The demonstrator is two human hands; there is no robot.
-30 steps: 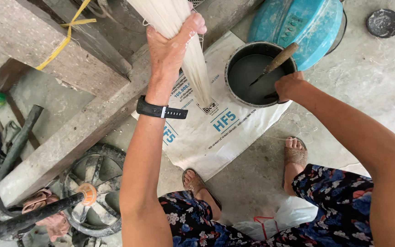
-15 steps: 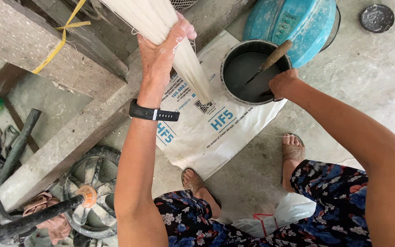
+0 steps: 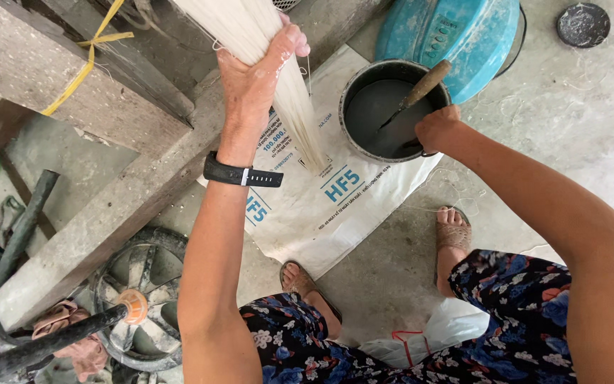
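From here I see my left hand raised in front of me, its fingers curled tight round a thick bundle of pale threads. The bundle comes down from the top edge of the view, passes through that fist and hangs on below it in a narrowing tail, whose end sits over the white printed sack spread on the concrete floor. A black watch circles that wrist.

My right hand is at the near rim of a round dark pot, touching it. I see its back and knuckles bunched together, but I cannot tell whether the fingers are closed on the rim or only resting there. The pot stands on the sack's far corner and holds a dark grey liquid, and a stick with a wooden handle leans in it, tip down, handle over the far rim. Neither hand touches the stick.

Just behind the pot sits a blue plastic container. To my left, a rough wooden beam slants across the floor beside the sack, and a spoked wheel lies below it. My 2 feet in sandals stand at the sack's near edge.
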